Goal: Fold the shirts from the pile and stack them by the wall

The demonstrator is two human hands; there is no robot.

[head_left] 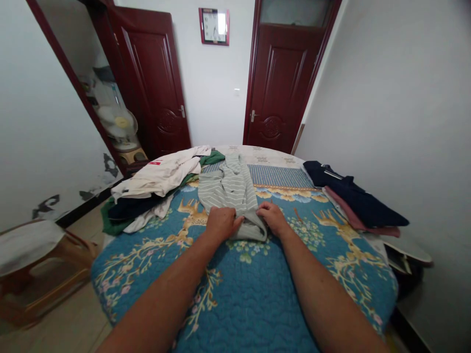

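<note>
A light grey garment with white stripes (pixel 230 184) lies lengthwise on the table, its near end bunched and partly turned over. My left hand (pixel 222 223) is closed on the left side of that near end, fingers curled into the cloth. At the right side, my right hand (pixel 271 215) pinches the edge of the same garment between thumb and fingers. Between the two hands the cloth forms a loose fold that rests on the blue flowered quilted cover (pixel 253 294). Some fingertips are hidden by the fabric.
A loose heap of clothes, with a white shirt (pixel 165 171) on top, lies at the left. Folded clothes, a navy one (pixel 346 193) over a pink one (pixel 382 230), are stacked at the right edge. A stool (pixel 33 245) stands left of the table.
</note>
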